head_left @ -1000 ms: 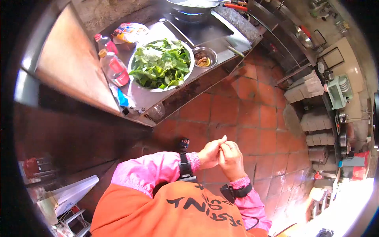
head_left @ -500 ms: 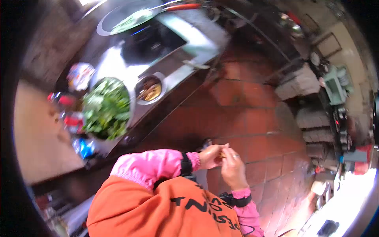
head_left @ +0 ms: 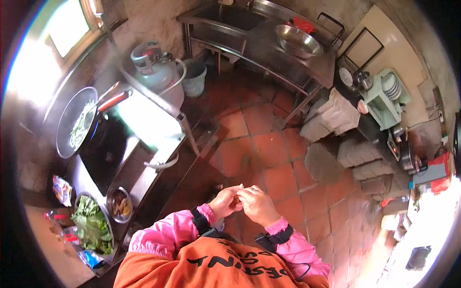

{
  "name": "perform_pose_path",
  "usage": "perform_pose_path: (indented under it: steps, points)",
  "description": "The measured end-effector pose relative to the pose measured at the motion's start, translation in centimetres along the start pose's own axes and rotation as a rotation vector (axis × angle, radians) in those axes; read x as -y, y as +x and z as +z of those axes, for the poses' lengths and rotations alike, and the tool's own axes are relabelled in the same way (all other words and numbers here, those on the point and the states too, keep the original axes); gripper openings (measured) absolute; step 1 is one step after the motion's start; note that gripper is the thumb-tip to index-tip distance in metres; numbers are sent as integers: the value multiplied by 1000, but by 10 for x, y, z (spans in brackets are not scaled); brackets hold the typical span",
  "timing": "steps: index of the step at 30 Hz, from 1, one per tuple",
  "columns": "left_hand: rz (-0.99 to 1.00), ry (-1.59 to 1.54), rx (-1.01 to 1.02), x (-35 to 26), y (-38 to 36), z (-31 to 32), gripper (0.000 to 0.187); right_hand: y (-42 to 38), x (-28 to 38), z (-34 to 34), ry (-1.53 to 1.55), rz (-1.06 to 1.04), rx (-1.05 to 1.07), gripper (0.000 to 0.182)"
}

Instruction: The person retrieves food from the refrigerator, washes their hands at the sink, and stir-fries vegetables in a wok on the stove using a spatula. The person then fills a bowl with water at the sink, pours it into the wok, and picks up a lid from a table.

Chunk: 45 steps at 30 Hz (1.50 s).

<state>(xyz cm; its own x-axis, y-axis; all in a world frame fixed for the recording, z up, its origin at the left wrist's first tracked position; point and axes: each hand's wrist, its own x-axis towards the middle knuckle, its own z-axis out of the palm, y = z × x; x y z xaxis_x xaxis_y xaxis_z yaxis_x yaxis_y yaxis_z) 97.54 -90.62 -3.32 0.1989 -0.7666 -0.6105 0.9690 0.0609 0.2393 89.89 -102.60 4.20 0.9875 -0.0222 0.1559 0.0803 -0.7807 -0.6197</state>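
My left hand point(head_left: 224, 202) and my right hand point(head_left: 258, 206) meet in front of my orange apron point(head_left: 216, 264), above the floor. Both are closed, with fingertips pressed together. Whatever lies between them is hidden by the fingers. To the left, on the counter, a bowl of leafy greens point(head_left: 91, 225) stands beside a small metal bowl point(head_left: 119, 205) of brownish and yellow pieces. Farther along, a wok point(head_left: 65, 132) on the stove contains pale green strips, and a turner with a red-brown handle point(head_left: 114, 101) rests across its rim.
A gas cylinder point(head_left: 156, 74) and a grey bucket point(head_left: 194, 79) stand past the stove. A steel sink table point(head_left: 254, 38) carries a large metal basin point(head_left: 298, 41). At right, a green dish rack point(head_left: 384, 101) stands above stacked blocks point(head_left: 331, 115). Red tiles point(head_left: 273, 158) cover the floor.
My view has turned right, bringing the sink table and gas cylinder into sight. The hands stay together; the small yellowish bit glimpsed between the fingers earlier is now hidden.
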Motion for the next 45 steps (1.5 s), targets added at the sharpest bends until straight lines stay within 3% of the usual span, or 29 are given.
perform_pose_path:
  steps: [4,6,10,14,17,22,24,26,29,34,35,39,43,45]
  points:
    - [-21,22,34,-76,80,22,30,82,-68,-29,26,1,9,15]
    - [-6,11,150,-122,118,38,31,128,-102,-45,33,3,8,14]
    - [39,2,169,-215,174,83,33,221,-138,-112,-7,42,-3,14]
    - [158,32,111,-315,221,135,28,295,-195,-171,69,57,-81,14]
    - [389,70,78,-389,268,158,21,355,-236,-221,68,51,-35,14]
    - [559,36,73,-524,321,191,18,476,-309,-303,-63,-22,10,15]
    - [554,16,37,-572,334,203,22,525,-332,-330,-60,30,-10,17]
    - [698,-40,-22,-612,356,209,27,579,-354,-351,28,94,37,19]
    - [737,-115,4,-667,374,221,34,662,-385,-374,-61,8,51,19]
    - [808,-168,-14,-764,416,235,31,787,-436,-382,-191,-108,26,18]
    - [775,-202,-14,-789,428,230,25,810,-446,-378,-114,12,55,20]
    - [837,-156,107,-877,480,209,17,905,-477,-360,-240,48,81,22]
    - [802,-120,99,-973,534,192,21,1012,-531,-329,-231,47,61,24]
    - [682,-173,256,-1009,552,191,28,1058,-545,-311,-356,123,45,30]
